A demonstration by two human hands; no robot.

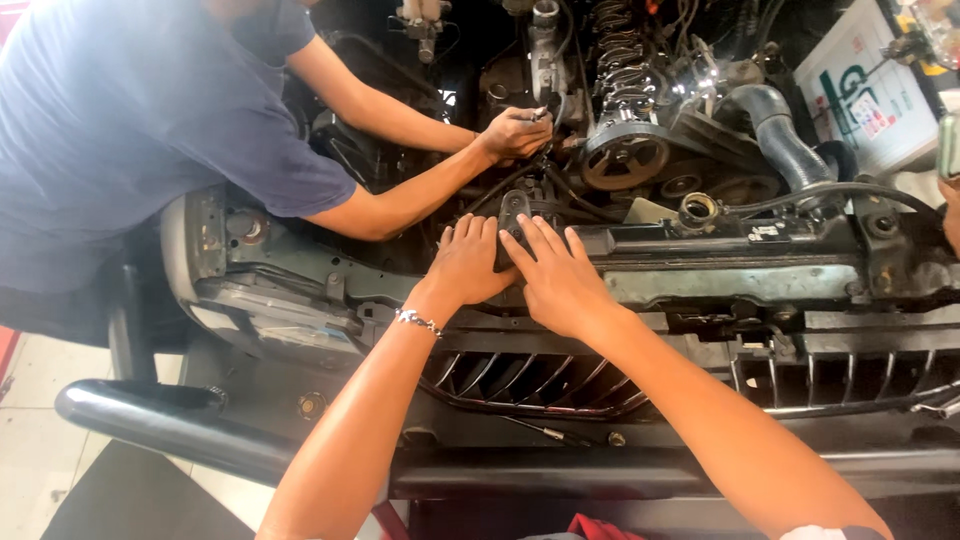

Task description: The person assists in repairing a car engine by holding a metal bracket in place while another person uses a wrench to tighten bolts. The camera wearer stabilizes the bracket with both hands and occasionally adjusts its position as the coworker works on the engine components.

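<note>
Two hands: both mine, laid side by side on the front crossmember (pixel 740 285) of an opened engine bay.
Left hand (pixel 465 262): flat, fingers together and stretched out, holding nothing; fingertips touch the left edge of a small black part (pixel 513 208).
Wrist: a beaded bracelet (pixel 418 321) on my left wrist.
Right hand (pixel 560 280): flat, fingers spread a little, holding nothing; fingertips rest on the right side of the same black part.
Black part: sits at the middle of the crossmember's top edge, between my two sets of fingertips; its lower half is hidden by my fingers.
Co-worker: a person in a blue shirt (pixel 120 130) leans in from the bay's left side.
Co-worker's hand (pixel 515 132): closed around a small metal piece I cannot make out, behind the black part and apart from my hands.
Pulley (pixel 625 158): toothed wheel with a belt around it, just right of the co-worker's hand.
Hose (pixel 785 135): thick, black, ribbed, toward the bay's right rear.
Filler neck (pixel 697 210): round brass-coloured opening, just behind the crossmember, right of my right hand.
Grille slats (pixel 530 378): below the crossmember, under my forearms.
Bumper tube (pixel 150 420): black, at the lower left corner.
</note>
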